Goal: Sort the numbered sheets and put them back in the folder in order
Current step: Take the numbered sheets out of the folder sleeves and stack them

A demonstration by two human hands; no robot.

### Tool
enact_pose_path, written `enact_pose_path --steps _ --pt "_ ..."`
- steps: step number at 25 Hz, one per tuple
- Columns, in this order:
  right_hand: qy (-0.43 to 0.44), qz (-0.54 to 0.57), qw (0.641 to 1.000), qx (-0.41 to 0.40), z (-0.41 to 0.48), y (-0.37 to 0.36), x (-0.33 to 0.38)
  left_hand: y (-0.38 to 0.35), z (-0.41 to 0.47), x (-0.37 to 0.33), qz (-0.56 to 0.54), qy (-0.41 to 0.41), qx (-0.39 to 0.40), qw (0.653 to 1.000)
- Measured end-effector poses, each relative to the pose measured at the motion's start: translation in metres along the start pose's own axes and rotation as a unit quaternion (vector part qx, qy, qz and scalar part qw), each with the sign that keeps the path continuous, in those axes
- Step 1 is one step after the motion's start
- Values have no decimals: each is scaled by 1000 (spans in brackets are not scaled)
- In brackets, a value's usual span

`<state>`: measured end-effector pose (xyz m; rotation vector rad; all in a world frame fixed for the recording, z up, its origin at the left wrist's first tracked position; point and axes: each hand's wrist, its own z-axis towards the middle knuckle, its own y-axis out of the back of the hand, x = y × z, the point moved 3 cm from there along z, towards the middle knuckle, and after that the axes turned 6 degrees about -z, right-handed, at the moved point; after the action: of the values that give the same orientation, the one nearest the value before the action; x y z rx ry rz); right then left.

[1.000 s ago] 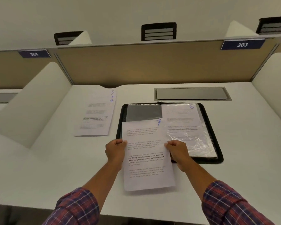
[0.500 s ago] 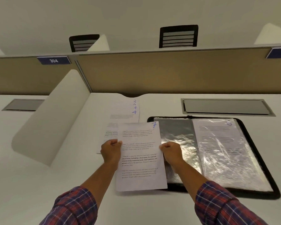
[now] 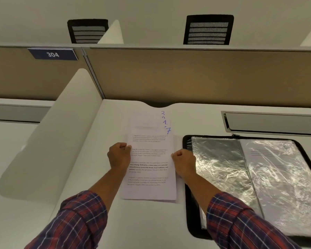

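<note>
We pinch sheet 7 (image 3: 149,169) by both long edges, left hand (image 3: 119,156) and right hand (image 3: 184,163) curled, and it lies between our fingers over the stack (image 3: 147,119), long axis pointing away — folder (image 3: 185,142) just beside the right.

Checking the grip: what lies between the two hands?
The sheet marked 7, gripped at its edges by left hand and right hand; head view.

Matt paper sheets (image 3: 149,164); glossy crinkled plastic folder sleeves (image 3: 221,169); smooth desk (image 3: 75,177).
</note>
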<state>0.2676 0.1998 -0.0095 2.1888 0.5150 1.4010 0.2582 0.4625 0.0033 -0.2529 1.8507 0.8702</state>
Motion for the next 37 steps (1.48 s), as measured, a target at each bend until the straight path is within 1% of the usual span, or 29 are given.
enact_pose_path --steps 6,11,12,14,16,18,21,23,27,30,33,37 --pt "-5 -68 998 -6 13 -11 -1 -13 21 19 70 9 15 997" --pt "-3 -58 998 -23 5 -8 1 -11 22 23 74 -20 19 997" --pt "5 -59 998 -26 1 -6 1 -11 20 22 84 -28 19 996" --pt "39 -68 996 -37 -7 0 1 -11 13 19 137 -60 13 989" --pt "76 -71 993 -57 -14 6 -4 -14 1 14 195 -112 16 974" --pt "111 -93 986 -79 -23 15 -10 -23 -18 9 220 -170 33 960" --pt "165 -186 961 -117 -32 32 -25 -43 -50 2 226 -247 67 940" --pt "185 -239 945 -121 -38 47 -42 -58 -76 -2 246 -290 93 920" --pt "179 -322 923 -113 -48 84 -85 -91 -134 -9 297 -343 149 879" --pt "162 -335 921 -113 -59 120 -120 -114 -178 -14 312 -370 185 856" --pt "128 -342 921 -134 -69 161 -159 -139 -221 -19 325 -395 208 834" --pt "69 -342 923 -164 -79 215 -218 -174 -274 -22 347 -397 238 816"
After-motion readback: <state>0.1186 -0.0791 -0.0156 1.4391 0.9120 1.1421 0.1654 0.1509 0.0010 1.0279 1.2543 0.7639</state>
